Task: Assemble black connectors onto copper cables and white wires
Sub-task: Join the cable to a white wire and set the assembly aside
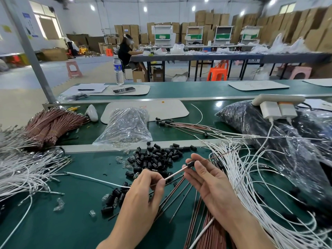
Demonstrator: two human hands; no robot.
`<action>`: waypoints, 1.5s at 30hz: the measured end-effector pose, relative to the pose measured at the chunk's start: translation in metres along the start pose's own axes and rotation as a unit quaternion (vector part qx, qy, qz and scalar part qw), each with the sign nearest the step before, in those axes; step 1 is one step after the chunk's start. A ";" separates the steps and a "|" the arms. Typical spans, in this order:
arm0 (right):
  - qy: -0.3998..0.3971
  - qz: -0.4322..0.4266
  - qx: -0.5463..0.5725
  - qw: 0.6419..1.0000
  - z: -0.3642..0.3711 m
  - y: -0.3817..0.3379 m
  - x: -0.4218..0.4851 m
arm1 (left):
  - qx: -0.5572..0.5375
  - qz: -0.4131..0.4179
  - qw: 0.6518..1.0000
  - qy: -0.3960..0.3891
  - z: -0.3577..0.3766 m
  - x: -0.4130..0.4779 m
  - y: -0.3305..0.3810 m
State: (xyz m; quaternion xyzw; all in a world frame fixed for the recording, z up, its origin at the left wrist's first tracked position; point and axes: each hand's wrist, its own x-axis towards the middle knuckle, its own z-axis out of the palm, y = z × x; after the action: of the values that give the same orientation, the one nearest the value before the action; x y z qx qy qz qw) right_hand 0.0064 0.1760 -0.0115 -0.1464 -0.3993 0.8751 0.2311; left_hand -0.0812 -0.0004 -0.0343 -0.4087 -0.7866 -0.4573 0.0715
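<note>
Right now my left hand (143, 193) sits just in front of the pile of black connectors (156, 159) on the green desk (53, 221). Its fingers (159, 182) are curled in, and thumb and forefinger are pinched narrowly on a white wire (100, 180). The rest of that wire trails off to the left of the pile and lies flat on the desk. Its short free end slants up from my pinch to a single black connector (190, 164), which hangs above the desk at the pile's right front edge.

My right hand (212, 187) holds that connector, palm turned toward me. The thumb and the fingers (196, 159) above it close lightly around the small black body, while the lower fingers lie loose and nearly straight, gripping nothing. A thin copper cable (215, 156) runs out of the connector's far side, up and to the right of the pile. Whether the white wire's tip is seated inside the connector I cannot tell.

More copper cables (179, 194) lie in front of the pile beneath both hands, and a tangle of white wires (251, 177) spreads to its right.
</note>
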 end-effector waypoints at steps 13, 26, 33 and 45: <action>-0.019 0.026 0.030 0.999 0.001 0.000 -0.002 | -0.018 -0.001 1.000 0.014 0.002 0.001 -0.002; -0.034 0.040 -0.011 0.999 0.005 0.001 -0.006 | 0.067 0.013 0.998 0.017 -0.002 0.001 0.001; -0.073 0.086 -0.025 0.993 0.009 0.006 -0.007 | 0.085 0.044 0.995 0.019 -0.001 0.002 0.005; -0.060 0.078 -0.063 0.993 0.008 0.011 -0.006 | 0.062 0.065 0.995 0.032 -0.004 0.000 0.011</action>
State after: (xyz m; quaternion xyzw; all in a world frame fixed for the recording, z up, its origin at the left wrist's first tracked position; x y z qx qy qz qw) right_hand 0.0048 0.1608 -0.0144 -0.1388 -0.4545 0.8705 0.1283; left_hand -0.0743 -0.0002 -0.0247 -0.4393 -0.7821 -0.4152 0.1514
